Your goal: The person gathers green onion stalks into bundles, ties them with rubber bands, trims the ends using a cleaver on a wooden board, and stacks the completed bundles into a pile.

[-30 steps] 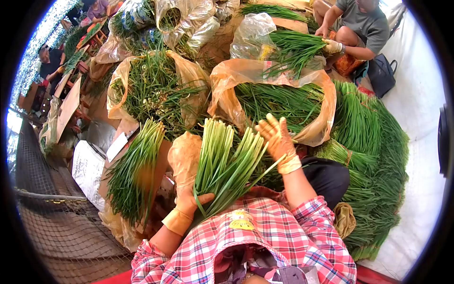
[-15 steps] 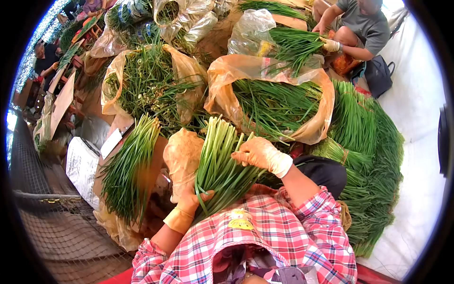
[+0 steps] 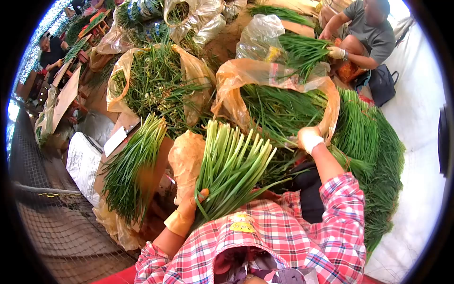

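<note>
My left hand (image 3: pixel 189 208), in a thin glove, is closed round the lower part of a thick bunch of garlic chives (image 3: pixel 231 165). Their pale cut ends fan upward, and the green leaves run down against my checked shirt. My gloved right hand (image 3: pixel 309 138) is at the front right rim of an orange plastic bag (image 3: pixel 236 71), fingers curled on the stalk ends of loose garlic chives (image 3: pixel 283 106) there. How many stalks they grip is hidden. Left of my left forearm, another chive bunch (image 3: pixel 132 170) lies on a board.
Trimmings fill another bag (image 3: pixel 151 85) ahead on the left. Stacked chive bundles (image 3: pixel 373 161) line my right side beside a white sheet (image 3: pixel 421 156). A co-worker (image 3: pixel 364 38) sits far right holding chives. Netting (image 3: pixel 71 227) is at lower left.
My right hand has left the bunch and moved right to the bag's rim. The bunch in my left hand has spread wider at its pale ends. The view has shifted slightly.
</note>
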Motion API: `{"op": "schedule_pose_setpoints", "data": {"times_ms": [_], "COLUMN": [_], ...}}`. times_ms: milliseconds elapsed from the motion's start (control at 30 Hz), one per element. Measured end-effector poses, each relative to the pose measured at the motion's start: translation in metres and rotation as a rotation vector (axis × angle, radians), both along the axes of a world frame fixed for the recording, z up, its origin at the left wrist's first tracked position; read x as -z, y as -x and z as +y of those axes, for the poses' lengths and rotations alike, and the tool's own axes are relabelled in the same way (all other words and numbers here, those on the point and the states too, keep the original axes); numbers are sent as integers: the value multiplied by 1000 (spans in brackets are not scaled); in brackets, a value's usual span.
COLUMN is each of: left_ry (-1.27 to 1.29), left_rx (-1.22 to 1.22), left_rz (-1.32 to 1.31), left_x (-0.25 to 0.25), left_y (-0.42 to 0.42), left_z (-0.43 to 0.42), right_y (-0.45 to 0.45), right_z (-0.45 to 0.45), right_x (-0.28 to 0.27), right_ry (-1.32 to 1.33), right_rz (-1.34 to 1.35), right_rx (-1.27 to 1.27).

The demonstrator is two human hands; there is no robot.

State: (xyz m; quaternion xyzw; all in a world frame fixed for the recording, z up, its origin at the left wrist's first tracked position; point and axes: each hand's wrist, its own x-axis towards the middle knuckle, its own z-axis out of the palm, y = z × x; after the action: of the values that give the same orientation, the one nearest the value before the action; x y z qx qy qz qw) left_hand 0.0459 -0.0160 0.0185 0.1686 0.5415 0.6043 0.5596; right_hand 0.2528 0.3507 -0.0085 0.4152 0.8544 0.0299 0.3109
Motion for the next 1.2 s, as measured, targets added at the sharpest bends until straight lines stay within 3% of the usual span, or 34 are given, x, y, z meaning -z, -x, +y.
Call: {"op": "schedule_pose_setpoints", "data": {"times_ms": [33, 67, 100, 133, 200, 233, 267, 300, 333, 367, 500, 567, 700, 800, 833, 867, 900, 967, 1033, 1100, 1133, 1200], "left_ry": [-48, -22, 17, 20, 88, 85, 72, 62, 31, 32, 81, 109, 118, 110, 102, 81, 83, -10, -53, 61, 19, -4], "left_rx": [-7, -9, -5, -6, 65, 72, 83, 94, 148, 152, 123, 27, -3, 25, 58, 82, 79, 46, 72, 51, 5, 4], "left_rz": [-40, -30, -21, -21, -36, -32, -39, -48, 71, 68, -4, -63, -99, -107, -106, -44, -37, 216, 157, -18, -168, -171], "left_x": [-3, -1, 0, 0, 2, 3, 5, 8, 19, 18, 23, 9, 15, 10, 9, 19, 18, 13, 21, 18, 28, 14], "left_y": [-1, 0, 0, 0, 3, 3, 0, -2, -1, -2, -3, -2, 7, 4, 4, 4, 2, 1, 6, 12, 11, 6], "left_z": [-2, -3, -6, -7, -3, -1, 0, 0, 0, -1, -9, -10, -14, -8, -7, -9, -8, -3, -13, -13, -16, -11], "right_y": [5, 12, 12, 25, 63, 81, 97, 110, 124, 132, 120, 80, -21, -41, -27, -6, 8, 34, 52, 61, 60, 56], "right_z": [3, 1, 1, -7, -43, -56, -77, -84, -95, -96, -42, -10, -4, -84, -105, -119, -128, -136, -135, -131, -124, -104], "right_x": [-12, -28, -26, -48, -86, -79, -98, -102, -80, -82, -60, -79, -5, 56, 58, 59, 43, 21, 2, -25, -24, -10], "right_ry": [-2, 20, 106, 461, 781, 739, 804, 644, 763, 519, 481, 492, 1172, 1941, 1818, 1798, 1912, 2106, 2045, 2038, 2028, 1985], "right_rz": [-31, 176, 610, 997, 1273, 1338, 1383, 1128, 1314, 1042, 1460, 1236, 1068, 1284, 1305, 1340, 1462, 1610, 1687, 1664, 1664, 1709], "right_rx": [-18, 117, 148, 265, 184, -35, -158, -328, -363, -405, 282, 545, 827, 924, 751, 773, 729, 637, 554, 437, 448, 597]}}
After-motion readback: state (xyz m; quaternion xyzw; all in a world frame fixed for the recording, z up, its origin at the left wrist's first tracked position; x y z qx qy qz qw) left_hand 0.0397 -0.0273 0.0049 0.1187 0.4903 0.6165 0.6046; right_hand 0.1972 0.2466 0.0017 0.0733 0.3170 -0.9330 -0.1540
